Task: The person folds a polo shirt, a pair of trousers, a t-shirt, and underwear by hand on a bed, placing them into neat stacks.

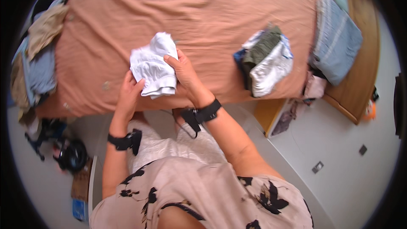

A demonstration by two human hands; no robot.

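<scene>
A bunched white cloth garment (154, 65) is held up over the near edge of a bed with a salmon-pink sheet (203, 12). My left hand (128, 90) grips its lower left edge, thumb on top. On the garment's right side, my right hand (184, 70) pinches it between thumb and fingers. Folds hide which kind of garment it is. Further right on the sheet lies a small pile of folded clothes (265, 60), with white, dark green and dark blue pieces side by side. Both wrists wear black straps.
Heaped clothes (47, 38) in beige and blue lie along the bed's left end. Folded blue jeans (337, 38) rest at the right end beside a curved wooden board (365, 60). A small wheeled item with a black tyre (74, 156) stands on the floor at lower left.
</scene>
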